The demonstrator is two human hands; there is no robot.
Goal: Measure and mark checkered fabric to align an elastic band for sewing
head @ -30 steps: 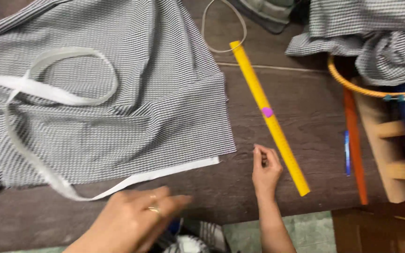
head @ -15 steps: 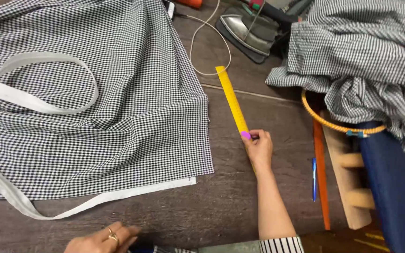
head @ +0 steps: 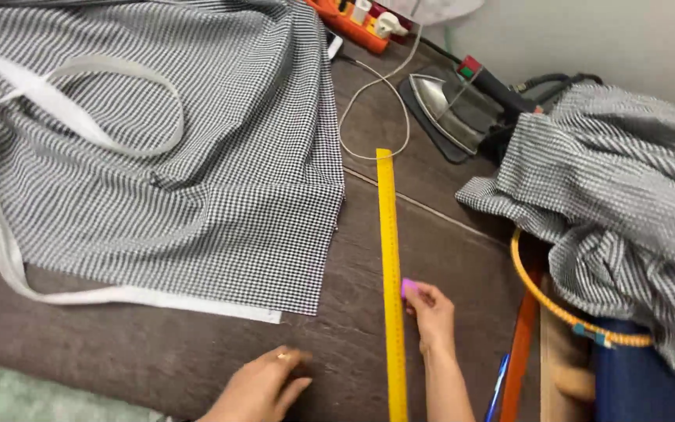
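Note:
A long yellow ruler [head: 388,258] lies lengthwise on the dark wooden table [head: 158,344], just right of a spread black-and-white checked cloth [head: 197,156]. My right hand [head: 431,312] rests beside the ruler's right edge and pinches a small pink piece of chalk [head: 408,287]. Near the table's front edge my left hand [head: 263,387], with a ring on one finger, lies flat on the wood below the cloth's hemmed corner. A white fabric strip [head: 72,117] loops over the cloth and runs along its lower edge.
An iron [head: 455,105] lies at the back right with a white cord [head: 376,101] curling toward the ruler's far end. An orange power strip [head: 349,23] sits behind. More checked cloth [head: 626,203] is heaped at right over a yellow hoop [head: 541,297] and wooden stand.
The ruler has swung from a slant to lie straight toward me. My right hand slid along it with the chalk; my left hand came further onto the table. The view shifted up and right.

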